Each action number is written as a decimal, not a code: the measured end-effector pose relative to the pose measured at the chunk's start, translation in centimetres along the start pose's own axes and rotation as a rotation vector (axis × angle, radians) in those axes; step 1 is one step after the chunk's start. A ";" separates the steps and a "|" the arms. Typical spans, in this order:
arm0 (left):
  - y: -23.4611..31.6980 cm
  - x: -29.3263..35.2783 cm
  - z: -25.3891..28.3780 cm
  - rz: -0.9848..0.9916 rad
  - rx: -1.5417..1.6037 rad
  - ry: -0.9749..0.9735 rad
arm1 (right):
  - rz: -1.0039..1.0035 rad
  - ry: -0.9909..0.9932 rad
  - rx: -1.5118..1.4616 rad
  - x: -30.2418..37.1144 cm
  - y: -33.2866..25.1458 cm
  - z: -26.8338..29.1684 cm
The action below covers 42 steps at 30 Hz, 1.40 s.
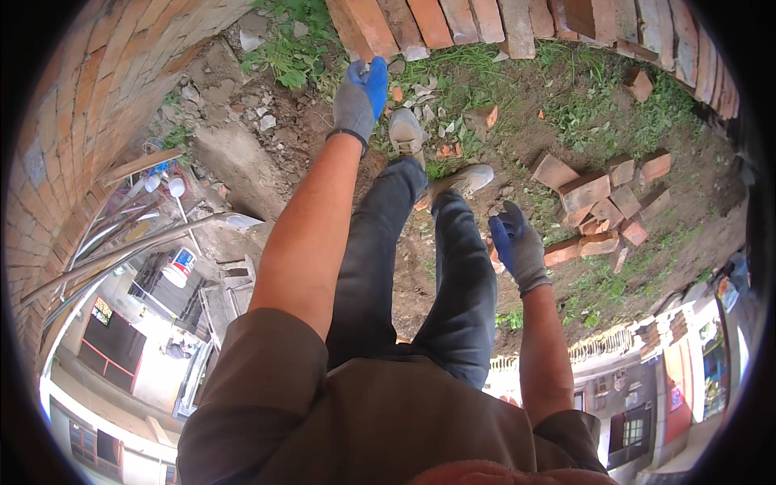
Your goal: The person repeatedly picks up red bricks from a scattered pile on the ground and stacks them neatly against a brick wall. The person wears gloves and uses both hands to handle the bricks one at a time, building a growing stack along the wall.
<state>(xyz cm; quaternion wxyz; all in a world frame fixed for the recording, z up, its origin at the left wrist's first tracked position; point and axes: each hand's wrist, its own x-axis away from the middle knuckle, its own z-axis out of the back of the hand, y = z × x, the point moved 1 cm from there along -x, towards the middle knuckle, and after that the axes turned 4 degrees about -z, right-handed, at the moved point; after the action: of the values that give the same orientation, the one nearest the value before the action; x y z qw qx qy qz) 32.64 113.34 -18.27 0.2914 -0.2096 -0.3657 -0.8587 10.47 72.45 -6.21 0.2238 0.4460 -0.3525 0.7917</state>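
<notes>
My left hand (361, 99), in a grey glove with a blue palm, reaches forward to the near end of an orange brick (373, 31). Its thumb and fingers close about that end. The brick belongs to a row standing side by side along the top of the view. My right hand (518, 249), gloved the same way, hangs low beside my right leg, its fingers loosely bent and apart, with no object visible in it. Orange brick pieces show just past its blue side, and a brick (562, 251) lies to its right on the ground.
A loose heap of bricks (602, 198) lies at right. Rubble (267, 121) and weeds cover the soil around my shoes (406, 133). A brick wall (97, 97) rises at left, with poles, a shovel (234, 221) and a white bucket (179, 267) nearby.
</notes>
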 end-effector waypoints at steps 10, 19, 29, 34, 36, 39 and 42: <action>3.7 31.6 3.1 -0.078 0.103 -0.428 | -0.105 -0.002 0.080 14.3 -0.4 6.3; 3.6 35.2 14.2 -0.129 0.015 -0.303 | -0.141 0.085 0.060 26.3 6.3 10.3; 3.4 42.2 27.0 -0.100 -0.336 -0.197 | -0.411 0.255 -0.067 37.9 16.9 14.0; 4.7 44.8 30.6 -0.165 -0.695 -0.249 | -0.412 0.360 -0.307 39.6 23.8 11.2; 5.3 44.7 31.4 -0.235 -0.733 -0.304 | -0.454 0.379 -0.443 40.7 25.4 9.3; 6.6 42.9 31.7 -0.309 -0.854 -0.372 | -0.455 0.428 -0.525 43.0 26.6 5.8; 9.2 39.8 31.6 -0.425 -0.966 -0.449 | -0.546 0.473 -0.731 45.5 26.4 1.4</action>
<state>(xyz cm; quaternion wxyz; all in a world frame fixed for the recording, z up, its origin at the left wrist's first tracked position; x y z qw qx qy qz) 13.80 118.07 29.58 -0.1011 -0.4181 -0.0186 -0.9026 -29.26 56.05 24.12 0.6375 0.2231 -0.4167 0.6084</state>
